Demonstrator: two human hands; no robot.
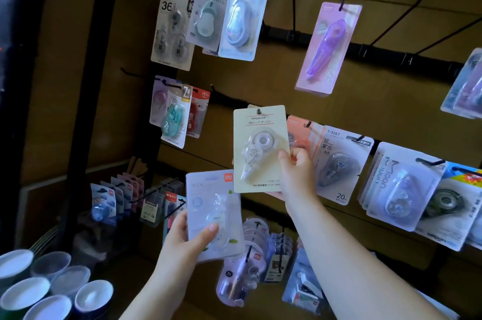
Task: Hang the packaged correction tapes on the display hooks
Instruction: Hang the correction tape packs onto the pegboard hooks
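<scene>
Head cam: your right hand (294,171) is pinching the cream correction tape pack (260,147) at its lower right edge, so the card stands above your fingertips. Your left hand (187,241) grips a white pack (214,212), with your thumb across the front and the fingers behind.
</scene>
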